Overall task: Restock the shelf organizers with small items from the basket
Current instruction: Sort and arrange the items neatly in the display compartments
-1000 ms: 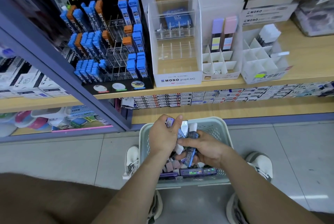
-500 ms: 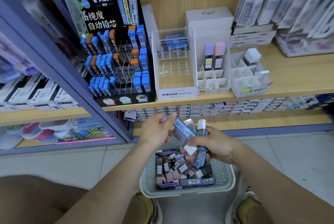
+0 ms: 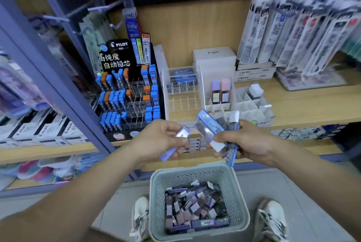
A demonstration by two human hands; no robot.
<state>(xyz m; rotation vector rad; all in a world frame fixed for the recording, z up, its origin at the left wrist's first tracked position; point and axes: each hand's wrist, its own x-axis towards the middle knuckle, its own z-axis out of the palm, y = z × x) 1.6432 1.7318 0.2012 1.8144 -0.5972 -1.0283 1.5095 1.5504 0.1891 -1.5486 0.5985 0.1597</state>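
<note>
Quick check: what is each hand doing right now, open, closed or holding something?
Left hand: pinches one purple case.
Right hand: grips a bundle of cases, above the basket.

Cannot read print on the hanging refill packs (image 3: pixel 293 32) at upper right: smeared by motion blur. Same for left-bay goods (image 3: pixel 17 89). Cannot read the price labels (image 3: pixel 304 131) on the edge of the shelf (image 3: pixel 316 105): too small. Cannot count the cases (image 3: pixel 211 130) bunched in the right hand (image 3: pixel 250 142): overlapped, partly covered by fingers. Cannot see the middle of the purple case (image 3: pixel 168 153) in the left hand (image 3: pixel 158 138): wrapped by fingers. Cannot see lower layers in the basket (image 3: pixel 156 198): buried under top items. Cuts both forearms (image 3: pixel 78 193) at the bottom edge.
</note>
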